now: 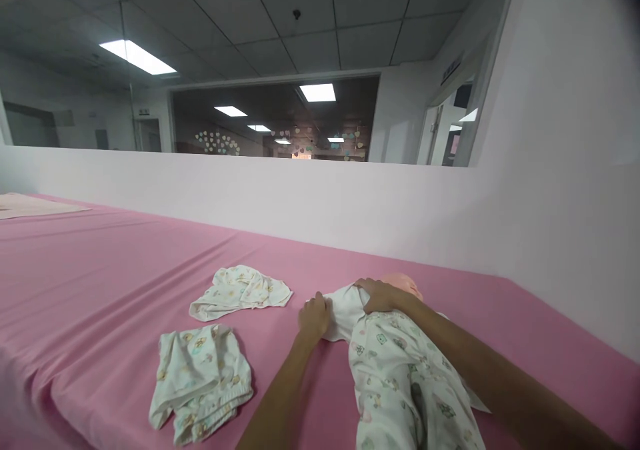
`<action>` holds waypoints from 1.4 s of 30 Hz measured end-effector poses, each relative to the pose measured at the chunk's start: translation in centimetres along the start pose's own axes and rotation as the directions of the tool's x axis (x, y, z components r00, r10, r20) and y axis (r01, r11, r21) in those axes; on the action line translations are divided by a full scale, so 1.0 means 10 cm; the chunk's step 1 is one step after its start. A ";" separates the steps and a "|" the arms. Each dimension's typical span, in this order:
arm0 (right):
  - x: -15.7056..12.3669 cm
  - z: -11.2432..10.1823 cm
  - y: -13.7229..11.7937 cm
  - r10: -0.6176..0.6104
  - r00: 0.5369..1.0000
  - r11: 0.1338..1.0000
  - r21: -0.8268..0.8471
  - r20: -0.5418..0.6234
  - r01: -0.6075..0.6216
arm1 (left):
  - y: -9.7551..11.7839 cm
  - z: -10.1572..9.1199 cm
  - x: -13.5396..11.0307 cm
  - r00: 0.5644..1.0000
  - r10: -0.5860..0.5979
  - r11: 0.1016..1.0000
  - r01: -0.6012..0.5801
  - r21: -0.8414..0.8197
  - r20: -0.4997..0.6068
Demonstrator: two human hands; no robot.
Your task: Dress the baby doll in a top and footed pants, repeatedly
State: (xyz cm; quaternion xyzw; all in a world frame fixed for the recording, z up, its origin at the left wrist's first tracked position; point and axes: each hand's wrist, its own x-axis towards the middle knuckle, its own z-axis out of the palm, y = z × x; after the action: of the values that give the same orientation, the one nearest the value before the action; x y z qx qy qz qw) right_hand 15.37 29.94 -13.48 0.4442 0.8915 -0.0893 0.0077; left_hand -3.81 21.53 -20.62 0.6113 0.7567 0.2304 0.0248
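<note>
Head view: you look along a pink sheet (100,263) spread over a long surface, with a white wall (350,203) behind it.
Left hand: your left hand (315,317) grips the end of a white sleeve (334,323), fingers curled round it.
Right hand: your right hand (377,295) is closed on the white cloth at the doll's shoulder.
Doll: the doll (405,370) lies on the sheet just right of centre, in printed trousers.
Head of doll: only a pink curve (403,282) shows behind your right hand; the face is hidden.
Cut off: the doll's legs and both your forearms run out of the bottom edge.
Loose clothes: a printed top (240,292) and printed shorts (203,380) lie left of the doll, apart from it.
Writing: no readable label on the clothes; the prints are too small to make out.
Far left: a pale cloth (30,205) is cut by the edge.
</note>
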 end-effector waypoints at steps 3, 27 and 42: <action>0.02 0.04 -0.01 -0.010 1.000 1.000 0.006 -0.022 0.010 | 0.13 0.00 -0.05 0.992 0.053 0.999 -0.051 0.013 -0.111; -0.22 -0.26 0.27 0.069 0.998 0.997 0.030 -0.004 -0.069 | -0.06 0.27 0.02 0.993 0.110 0.993 -0.108 0.051 -0.047; 0.09 0.16 -0.49 -0.131 0.988 0.955 -0.277 -0.083 0.103 | -0.10 0.21 0.02 0.992 0.102 0.995 -0.103 -0.012 -0.071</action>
State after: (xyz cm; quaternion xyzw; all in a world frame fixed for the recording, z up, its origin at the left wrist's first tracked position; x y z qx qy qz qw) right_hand 10.85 27.49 -14.39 0.3893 0.9192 0.0560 0.0184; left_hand -4.08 22.22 -22.85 0.6406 0.7229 0.2587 -0.0089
